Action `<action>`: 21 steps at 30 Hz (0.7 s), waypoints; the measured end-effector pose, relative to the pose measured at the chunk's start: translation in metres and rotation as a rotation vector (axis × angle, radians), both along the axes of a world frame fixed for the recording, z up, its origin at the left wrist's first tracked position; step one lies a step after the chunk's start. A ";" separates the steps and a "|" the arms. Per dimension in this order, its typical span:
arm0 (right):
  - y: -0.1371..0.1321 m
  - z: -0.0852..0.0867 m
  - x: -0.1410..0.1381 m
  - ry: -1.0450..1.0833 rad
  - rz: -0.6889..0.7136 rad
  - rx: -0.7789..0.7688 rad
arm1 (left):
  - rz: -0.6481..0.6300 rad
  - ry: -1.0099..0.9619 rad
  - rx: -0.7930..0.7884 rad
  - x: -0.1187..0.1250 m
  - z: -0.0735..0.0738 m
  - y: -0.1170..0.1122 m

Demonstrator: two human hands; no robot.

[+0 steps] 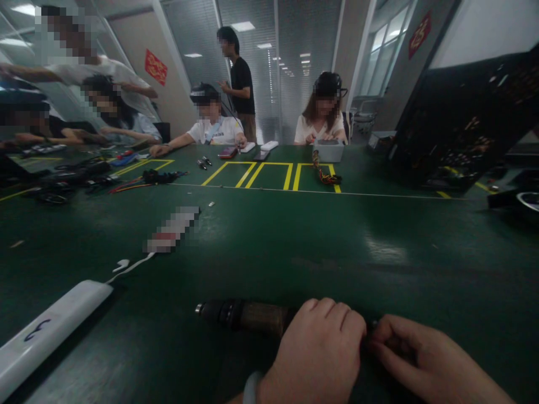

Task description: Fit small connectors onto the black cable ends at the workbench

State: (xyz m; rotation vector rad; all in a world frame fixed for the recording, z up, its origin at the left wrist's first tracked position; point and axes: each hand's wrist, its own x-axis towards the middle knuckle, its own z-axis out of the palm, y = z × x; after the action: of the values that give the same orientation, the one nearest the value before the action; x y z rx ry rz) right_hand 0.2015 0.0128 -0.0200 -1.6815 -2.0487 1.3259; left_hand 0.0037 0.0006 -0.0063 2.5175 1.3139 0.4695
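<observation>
A dark cylindrical tool [263,318] with a brownish barrel lies sideways near the table's front edge. Its black collar and small silver tip point left. My left hand [322,348], a pale band at its wrist, is closed over the right part of this tool and covers it. Just right of it, my right hand [415,356] has thumb and forefinger pinched together by the tool's far end. A small dark bit with a glint shows there, but what those fingers hold is mostly hidden.
A white power strip [54,336] lies at the left on the green table [261,247], its cord leading to a pixelated object [172,230]. Black cables [67,177] are heaped farther left. Opposite, people sit by a grey box with wires [328,150]. A large black panel [458,118] stands right.
</observation>
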 end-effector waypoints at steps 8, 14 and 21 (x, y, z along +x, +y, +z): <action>-0.001 -0.003 -0.001 0.008 -0.008 0.066 | 0.025 -0.024 0.005 0.002 0.006 -0.004; -0.004 0.009 -0.006 0.018 -0.019 0.147 | 0.041 -0.001 0.029 0.003 0.008 -0.007; -0.009 0.015 -0.004 0.028 0.000 0.229 | 0.065 0.021 0.054 0.005 0.013 -0.011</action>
State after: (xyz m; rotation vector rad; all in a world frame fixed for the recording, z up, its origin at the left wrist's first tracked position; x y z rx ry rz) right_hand 0.1971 0.0039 -0.0055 -1.5541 -2.0934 1.0613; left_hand 0.0091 -0.0107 0.0071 2.5363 1.4130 0.4995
